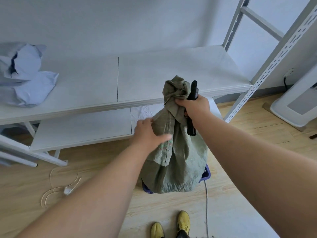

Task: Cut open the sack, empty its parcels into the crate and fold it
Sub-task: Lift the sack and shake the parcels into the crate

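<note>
1. Yellow shoes [171, 225] stand just short of the blue crate [205, 174].
2. Green sack [173, 160] sits in the crate.
3. Left hand [147, 133] rests spread on its side; steady it.
4. Right hand [193, 107] grips the bunched neck plus the black cutter [192, 109]; better keep the blade off fingers.

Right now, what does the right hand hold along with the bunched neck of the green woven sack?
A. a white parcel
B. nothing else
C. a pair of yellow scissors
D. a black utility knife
D: the right hand grips the bunched neck of the green woven sack together with a black utility knife.
</note>
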Tool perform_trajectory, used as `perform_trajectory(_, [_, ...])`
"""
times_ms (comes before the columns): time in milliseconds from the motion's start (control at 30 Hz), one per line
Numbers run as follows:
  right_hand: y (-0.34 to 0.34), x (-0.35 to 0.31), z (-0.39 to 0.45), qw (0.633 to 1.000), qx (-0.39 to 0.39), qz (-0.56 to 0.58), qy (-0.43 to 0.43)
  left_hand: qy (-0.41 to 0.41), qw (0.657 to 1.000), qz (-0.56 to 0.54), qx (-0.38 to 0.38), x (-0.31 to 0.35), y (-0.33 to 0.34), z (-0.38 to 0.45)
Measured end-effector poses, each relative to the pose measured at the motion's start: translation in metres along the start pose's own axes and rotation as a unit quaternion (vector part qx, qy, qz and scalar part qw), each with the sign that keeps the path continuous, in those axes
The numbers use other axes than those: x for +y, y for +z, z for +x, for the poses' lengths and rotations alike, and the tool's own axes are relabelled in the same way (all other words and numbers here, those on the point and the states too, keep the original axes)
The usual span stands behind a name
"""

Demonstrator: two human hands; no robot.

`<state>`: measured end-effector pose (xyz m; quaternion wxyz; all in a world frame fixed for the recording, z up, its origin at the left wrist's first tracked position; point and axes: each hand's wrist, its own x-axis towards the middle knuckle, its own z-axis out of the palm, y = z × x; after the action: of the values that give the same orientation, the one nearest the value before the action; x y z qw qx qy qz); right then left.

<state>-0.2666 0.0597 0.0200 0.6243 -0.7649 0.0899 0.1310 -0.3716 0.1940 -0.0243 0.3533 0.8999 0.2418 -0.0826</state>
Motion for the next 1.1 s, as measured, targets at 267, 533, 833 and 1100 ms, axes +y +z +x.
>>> perform_trajectory(267, [0.003, -0.001, -0.002, 0.985, -0.033, -0.134, -0.1, -0.06, 0.992, -0.024, 0.108, -0.008, -0.001, 0.014])
perform_trajectory(533, [0.013, -0.001, -0.015, 0.941, -0.177, -0.255, -0.131, -0.138, 0.896, -0.418, 0.062, 0.023, -0.033, 0.042])
perform_trajectory(833, [0.023, 0.022, -0.016, 0.923, -0.069, -0.36, -0.12, -0.089, 0.916, -0.392, -0.003, 0.032, -0.024, 0.027])
perform_trajectory(1100, [0.015, -0.021, -0.001, 0.949, 0.045, -0.254, -0.183, 0.056, 0.903, -0.425, -0.006, 0.062, -0.045, 0.027])
